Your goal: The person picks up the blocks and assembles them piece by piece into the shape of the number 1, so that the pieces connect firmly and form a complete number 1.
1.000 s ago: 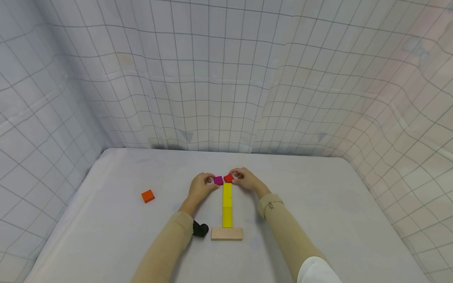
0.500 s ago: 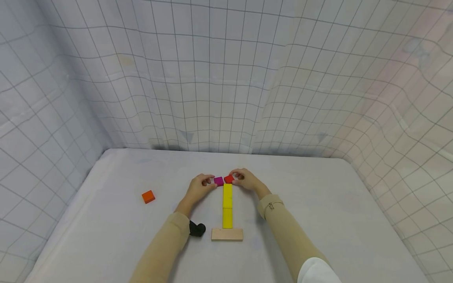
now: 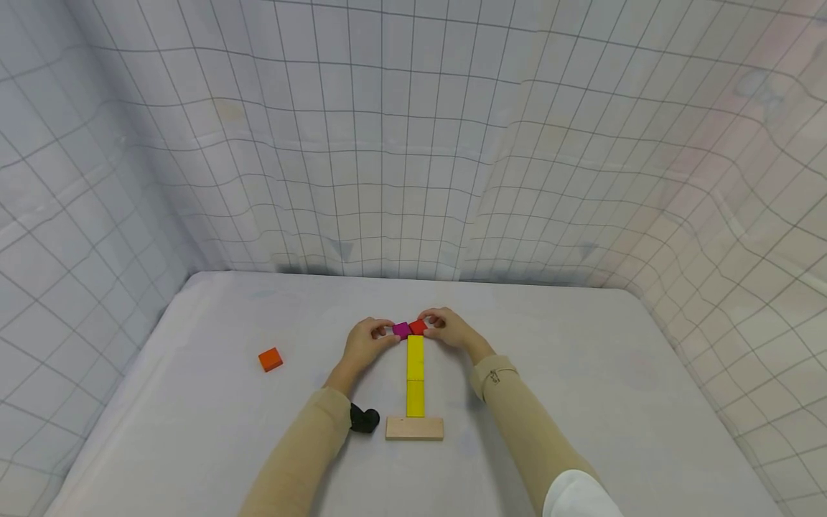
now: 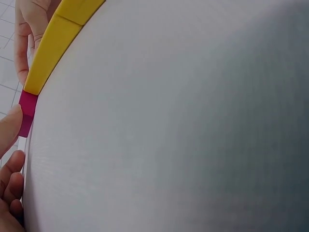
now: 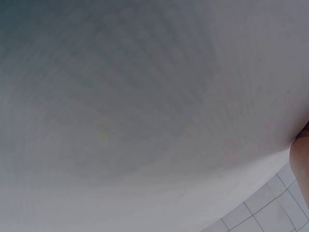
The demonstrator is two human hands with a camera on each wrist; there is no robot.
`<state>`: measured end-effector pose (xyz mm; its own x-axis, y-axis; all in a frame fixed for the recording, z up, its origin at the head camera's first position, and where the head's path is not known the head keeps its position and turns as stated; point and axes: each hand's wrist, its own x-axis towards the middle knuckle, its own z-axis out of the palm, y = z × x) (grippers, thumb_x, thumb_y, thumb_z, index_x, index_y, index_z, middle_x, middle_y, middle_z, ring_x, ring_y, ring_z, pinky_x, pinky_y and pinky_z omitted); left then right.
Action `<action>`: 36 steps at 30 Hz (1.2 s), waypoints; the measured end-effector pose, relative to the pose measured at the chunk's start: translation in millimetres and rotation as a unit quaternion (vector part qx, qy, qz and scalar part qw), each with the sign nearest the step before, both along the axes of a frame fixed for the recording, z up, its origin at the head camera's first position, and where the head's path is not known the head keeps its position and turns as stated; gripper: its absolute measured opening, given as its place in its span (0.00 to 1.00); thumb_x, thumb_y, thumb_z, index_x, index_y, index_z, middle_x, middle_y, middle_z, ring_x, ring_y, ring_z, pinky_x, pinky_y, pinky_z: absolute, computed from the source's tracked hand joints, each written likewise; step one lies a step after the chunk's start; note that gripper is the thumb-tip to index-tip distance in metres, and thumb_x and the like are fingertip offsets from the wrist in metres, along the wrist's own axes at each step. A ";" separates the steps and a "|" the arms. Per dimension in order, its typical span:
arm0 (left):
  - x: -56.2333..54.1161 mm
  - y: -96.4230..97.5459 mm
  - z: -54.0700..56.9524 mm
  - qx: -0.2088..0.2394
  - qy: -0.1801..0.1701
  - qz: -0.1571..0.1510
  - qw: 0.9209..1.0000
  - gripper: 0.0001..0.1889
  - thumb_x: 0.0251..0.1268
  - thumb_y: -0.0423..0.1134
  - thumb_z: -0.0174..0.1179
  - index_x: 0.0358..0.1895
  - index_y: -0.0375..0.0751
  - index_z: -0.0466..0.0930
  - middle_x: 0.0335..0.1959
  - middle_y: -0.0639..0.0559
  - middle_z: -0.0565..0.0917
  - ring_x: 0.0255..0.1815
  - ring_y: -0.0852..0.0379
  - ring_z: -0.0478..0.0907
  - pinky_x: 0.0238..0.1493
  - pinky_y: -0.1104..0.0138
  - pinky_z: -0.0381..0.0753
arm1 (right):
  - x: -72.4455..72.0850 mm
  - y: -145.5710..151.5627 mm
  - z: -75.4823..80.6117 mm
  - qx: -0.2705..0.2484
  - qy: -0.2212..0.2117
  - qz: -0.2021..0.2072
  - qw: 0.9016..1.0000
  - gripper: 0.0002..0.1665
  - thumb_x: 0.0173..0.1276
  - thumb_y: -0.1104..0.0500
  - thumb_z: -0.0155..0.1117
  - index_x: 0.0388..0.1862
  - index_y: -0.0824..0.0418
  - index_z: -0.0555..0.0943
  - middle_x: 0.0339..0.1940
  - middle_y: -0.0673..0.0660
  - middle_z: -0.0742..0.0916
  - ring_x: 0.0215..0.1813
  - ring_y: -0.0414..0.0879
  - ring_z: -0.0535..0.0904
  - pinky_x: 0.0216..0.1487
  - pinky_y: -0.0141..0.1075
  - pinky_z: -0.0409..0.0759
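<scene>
In the head view my left hand [image 3: 363,345] pinches a magenta block [image 3: 402,330] between thumb and fingers. Close to its right, my right hand [image 3: 451,329] grips a red block [image 3: 418,327], and the two blocks meet at their near sides. Both sit at the far end of a column of two yellow blocks [image 3: 416,357]. A pale wooden plank [image 3: 415,429] lies crosswise at the column's near end. The left wrist view shows the thumb on the magenta block [image 4: 27,112], beside the yellow block [image 4: 50,50]. Only a bit of the right hand [image 5: 300,162] enters the right wrist view.
An orange block [image 3: 271,359] lies alone on the white table [image 3: 213,431], left of my left hand. A black wrist camera [image 3: 365,419] juts from the left sleeve near the plank. A gridded white curtain [image 3: 413,179] surrounds the table's back and sides.
The magenta block has shifted slightly right and turned a little, closing the gap to the red block. My left hand moved with it, while the right hand stayed almost still.
</scene>
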<state>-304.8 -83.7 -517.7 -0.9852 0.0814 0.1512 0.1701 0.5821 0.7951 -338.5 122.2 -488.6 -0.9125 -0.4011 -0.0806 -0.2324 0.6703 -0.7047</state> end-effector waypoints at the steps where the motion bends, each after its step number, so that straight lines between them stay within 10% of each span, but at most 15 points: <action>1: 0.1 0.4 0.4 0.000 -0.001 0.001 1.000 0.16 0.52 0.43 0.67 0.44 0.40 0.82 0.27 0.50 0.74 0.31 0.54 0.67 0.34 0.66 0.66 | 0.4 0.0 0.4 -0.001 0.001 0.001 1.000 0.16 0.63 0.62 0.60 0.50 0.58 0.76 0.45 0.59 0.77 0.46 0.51 0.69 0.53 0.43 0.68; 36: 1.7 2.6 1.6 -0.015 0.017 0.020 1.000 0.17 0.49 0.45 0.68 0.43 0.41 0.83 0.27 0.49 0.75 0.31 0.53 0.68 0.35 0.65 0.67 | 0.3 0.4 -0.5 -0.007 0.010 0.014 1.000 0.15 0.63 0.63 0.61 0.49 0.60 0.77 0.42 0.59 0.76 0.45 0.51 0.69 0.53 0.42 0.68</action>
<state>-303.1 -81.0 -516.1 -0.9821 0.0468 0.1826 0.1727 0.6121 0.7717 -338.2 122.6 -489.2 -0.9023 -0.4274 -0.0566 -0.2651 0.6536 -0.7089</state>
